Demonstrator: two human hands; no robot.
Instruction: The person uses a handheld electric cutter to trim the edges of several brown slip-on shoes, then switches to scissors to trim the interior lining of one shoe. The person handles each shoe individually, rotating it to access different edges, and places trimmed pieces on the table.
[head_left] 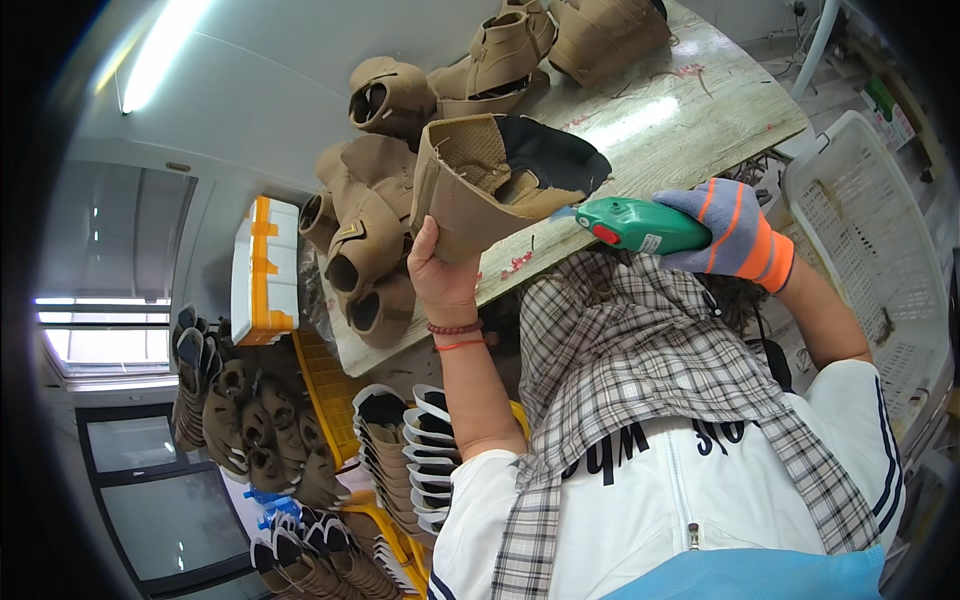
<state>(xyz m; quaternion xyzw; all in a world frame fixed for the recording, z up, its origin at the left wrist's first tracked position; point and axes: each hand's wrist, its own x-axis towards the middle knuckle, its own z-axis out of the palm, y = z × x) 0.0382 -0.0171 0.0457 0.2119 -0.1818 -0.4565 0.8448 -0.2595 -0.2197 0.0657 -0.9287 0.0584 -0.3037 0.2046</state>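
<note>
My bare left hand grips a tan shoe upper by its lower left side, with the fingers mostly hidden behind it. The upper is held tilted above the table's front edge, and its black lining and a lighter inside show. In a grey and orange glove, my right hand is closed around a green handheld power tool with a red button. Its narrow tip points left at the upper's lower right edge; whether the two touch, I cannot tell. More tan shoe uppers are heaped just left of the held one.
The pale wood-look table bears reddish scraps and further uppers at its far side. A white plastic basket stands at right. At left are a white foam box with orange tape, yellow crates and stacked uppers.
</note>
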